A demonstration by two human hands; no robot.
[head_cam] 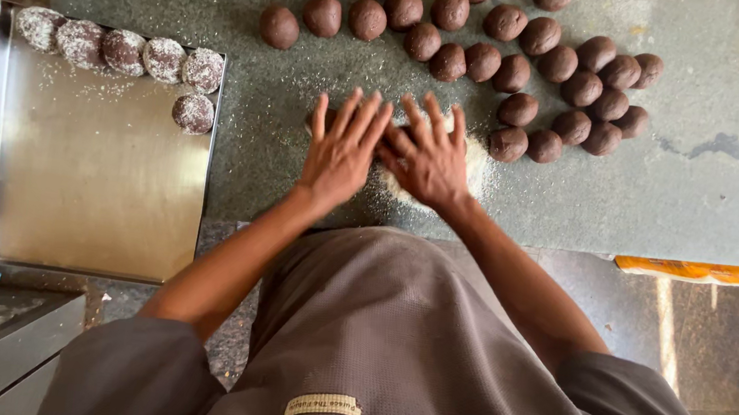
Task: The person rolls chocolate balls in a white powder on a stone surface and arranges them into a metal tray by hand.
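Head view. Left hand and right hand lie flat, palms down, side by side on the stone counter near its front edge; the fingers of both are spread apart and extended, clamped on nothing visible. A dark dough ball shows partly under the left fingertips at their outer side. Both hands press over a patch of white coating crumbs, which spreads past the right hand. Just right of that hand begins a cluster of plain brown dough balls, running toward the counter's far edge. At the counter's left end sits a steel tray; coated balls line its far edge, one more at the far right corner
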